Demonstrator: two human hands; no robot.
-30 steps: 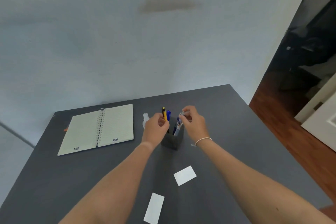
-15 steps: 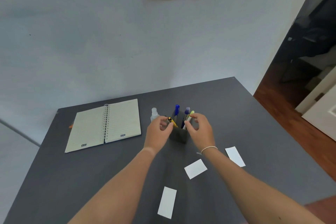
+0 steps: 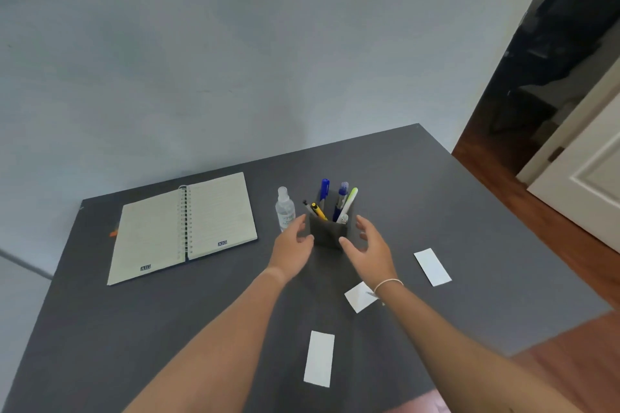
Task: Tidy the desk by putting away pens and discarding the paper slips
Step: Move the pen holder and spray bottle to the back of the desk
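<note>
A dark pen holder (image 3: pixel 327 232) stands mid-desk with several pens in it: a yellow pen (image 3: pixel 318 210), a blue pen (image 3: pixel 323 190), a purple-capped marker (image 3: pixel 342 195) and a pale green highlighter (image 3: pixel 350 201). My left hand (image 3: pixel 291 249) hovers just left of the holder, fingers relaxed, holding nothing. On the holder's right my right hand (image 3: pixel 370 246) is spread and empty too. Three white paper slips lie on the desk: one in front (image 3: pixel 319 358), one partly under my right wrist (image 3: pixel 359 297), one to the right (image 3: pixel 432 266).
An open spiral notebook (image 3: pixel 183 228) lies at the left of the dark grey desk (image 3: pixel 134 329). A small clear spray bottle (image 3: pixel 284 209) stands just left of the holder. The wall runs behind the desk; wooden floor and a doorway (image 3: pixel 553 94) lie to the right.
Both hands have let go of the pens, which now stand in the holder, and have drawn back towards me with fingers opened. The view has shifted, bringing the right slip into sight.
</note>
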